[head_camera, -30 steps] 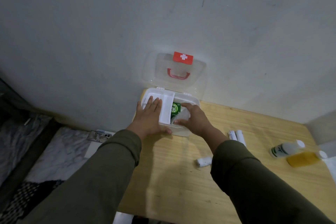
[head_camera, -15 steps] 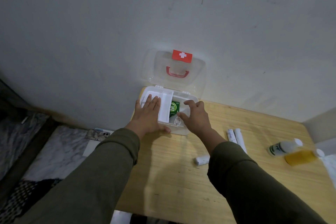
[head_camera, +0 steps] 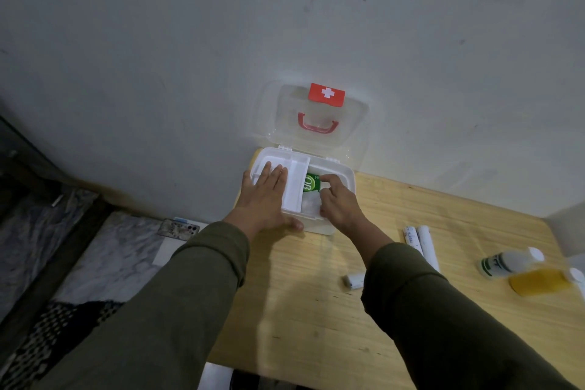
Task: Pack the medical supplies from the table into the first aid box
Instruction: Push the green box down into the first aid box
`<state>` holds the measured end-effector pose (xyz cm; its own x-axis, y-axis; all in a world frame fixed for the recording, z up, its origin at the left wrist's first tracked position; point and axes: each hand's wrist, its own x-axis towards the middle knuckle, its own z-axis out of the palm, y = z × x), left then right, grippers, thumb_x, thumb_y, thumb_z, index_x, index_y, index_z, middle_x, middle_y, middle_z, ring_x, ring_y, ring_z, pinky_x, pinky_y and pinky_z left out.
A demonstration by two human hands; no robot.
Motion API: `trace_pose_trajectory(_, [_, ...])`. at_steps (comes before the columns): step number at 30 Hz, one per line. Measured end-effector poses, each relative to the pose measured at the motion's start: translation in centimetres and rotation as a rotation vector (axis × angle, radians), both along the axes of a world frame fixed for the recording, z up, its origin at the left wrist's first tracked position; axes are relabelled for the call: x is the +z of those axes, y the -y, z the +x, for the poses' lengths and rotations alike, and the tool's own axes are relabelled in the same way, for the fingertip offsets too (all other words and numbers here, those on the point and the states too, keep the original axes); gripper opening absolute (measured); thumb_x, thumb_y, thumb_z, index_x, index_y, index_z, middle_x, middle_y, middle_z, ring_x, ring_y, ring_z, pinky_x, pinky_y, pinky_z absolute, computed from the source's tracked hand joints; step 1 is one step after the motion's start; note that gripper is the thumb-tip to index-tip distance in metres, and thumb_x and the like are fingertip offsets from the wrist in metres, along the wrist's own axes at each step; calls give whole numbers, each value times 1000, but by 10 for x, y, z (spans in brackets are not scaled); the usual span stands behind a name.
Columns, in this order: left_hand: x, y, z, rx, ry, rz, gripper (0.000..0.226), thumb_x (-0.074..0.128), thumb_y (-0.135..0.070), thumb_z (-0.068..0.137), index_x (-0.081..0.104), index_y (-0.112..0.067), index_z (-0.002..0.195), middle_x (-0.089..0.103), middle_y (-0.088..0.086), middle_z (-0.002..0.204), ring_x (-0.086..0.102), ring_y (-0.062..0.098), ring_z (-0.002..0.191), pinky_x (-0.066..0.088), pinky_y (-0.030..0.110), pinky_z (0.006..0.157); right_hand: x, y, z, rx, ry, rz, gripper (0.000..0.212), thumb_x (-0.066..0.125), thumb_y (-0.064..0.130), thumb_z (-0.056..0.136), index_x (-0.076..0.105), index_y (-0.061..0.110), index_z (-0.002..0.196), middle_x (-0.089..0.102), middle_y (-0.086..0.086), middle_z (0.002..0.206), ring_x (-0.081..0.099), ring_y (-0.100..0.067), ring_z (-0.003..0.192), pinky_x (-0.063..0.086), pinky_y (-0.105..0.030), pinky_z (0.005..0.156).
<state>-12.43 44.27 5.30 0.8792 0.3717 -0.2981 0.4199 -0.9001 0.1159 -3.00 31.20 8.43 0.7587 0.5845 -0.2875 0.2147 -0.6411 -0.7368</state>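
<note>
The white first aid box [head_camera: 345, 175] stands at the table's far left corner, its clear lid [head_camera: 353, 123] with a red cross leaning open on the wall. My left hand [head_camera: 262, 196] lies flat on the white inner tray [head_camera: 297, 188], thumb at the box's front wall. My right hand [head_camera: 340, 204] reaches into the right half, over a clear packet [head_camera: 311, 204], its fingertips at a green packet [head_camera: 311, 184]. Whether they grip it is unclear. On the table lie two long white rolls [head_camera: 421, 242], a small white roll [head_camera: 354, 280], a white bottle [head_camera: 506, 261] and a yellow bottle [head_camera: 541, 282].
The wooden table [head_camera: 300, 310] meets the grey wall at the back and a corner at the right. A phone [head_camera: 180, 229] lies on the marble floor left of the table, past its left edge. Both bottles lie on their sides near the right edge.
My right hand has set the clear packet down inside the box and its fingers have shifted toward the green packet. My left hand has stayed flat on the tray.
</note>
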Motion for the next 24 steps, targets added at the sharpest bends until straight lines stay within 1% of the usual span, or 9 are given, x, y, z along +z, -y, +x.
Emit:
trace_pose_trajectory(3, [1,0,0,-2,-6,14,126,45,-84,65,-13,-10,148,-11,6,160,-15,25,147,-2,58,115,-4,-2,1,29,-18,-13,35,34,11,98,41,14,131,59,-16,114,57,-19,82,49,-28,70])
trace_pose_trajectory(4, [1,0,0,-3,-7,16,126,45,-84,66,-13,-10,148,-11,6,160,-15,26,147,-2,58,115,-5,-3,2,40,-19,-15,35,35,11,98,41,15,132,59,-16,118,58,-19,84,50,-27,70])
trace_pose_trajectory(7, [1,0,0,-1,-3,14,124,46,-83,67,-13,-11,148,-12,6,160,-15,26,147,-3,58,116,-2,-2,2,25,-92,25,43,36,13,96,33,23,138,55,-19,124,58,-27,97,52,-40,88])
trace_pose_trajectory(10, [0,0,0,2,8,4,121,46,-82,68,-13,-13,149,-12,5,160,-15,26,147,-4,58,115,3,-2,0,92,-85,75,51,43,20,98,24,29,144,50,-15,130,54,-27,106,49,-38,93])
trace_pose_trajectory(12, [0,1,0,3,7,6,121,46,-82,68,-13,-13,149,-12,5,160,-16,26,147,-5,57,115,5,-1,-1,152,-37,77,59,50,23,95,21,28,146,52,-9,121,54,-20,101,49,-32,88])
trace_pose_trajectory(15, [0,0,0,1,0,14,121,45,-82,69,-13,-12,149,-12,5,160,-16,26,146,-4,57,115,3,-2,-1,208,14,50,73,63,21,88,20,24,147,49,1,107,51,-14,95,42,-24,81])
trace_pose_trajectory(17, [0,0,1,-1,-2,17,121,45,-82,69,-13,-12,149,-12,5,160,-16,26,146,-4,57,115,0,-4,-2,210,26,28,80,69,19,84,21,23,147,52,-4,111,53,-20,99,46,-29,87])
trace_pose_trajectory(20, [1,0,0,1,-1,12,121,45,-82,69,-13,-13,149,-13,5,160,-16,26,146,-5,57,115,-5,-9,-2,210,60,-17,87,73,21,79,20,25,147,51,-10,134,53,-29,115,46,-45,101])
trace_pose_trajectory(24, [2,1,0,-1,-10,18,121,45,-82,69,-13,-12,149,-12,5,160,-16,25,146,-4,57,115,-6,-9,0,225,40,-55,87,72,26,81,16,26,148,50,-12,137,53,-30,118,44,-46,102])
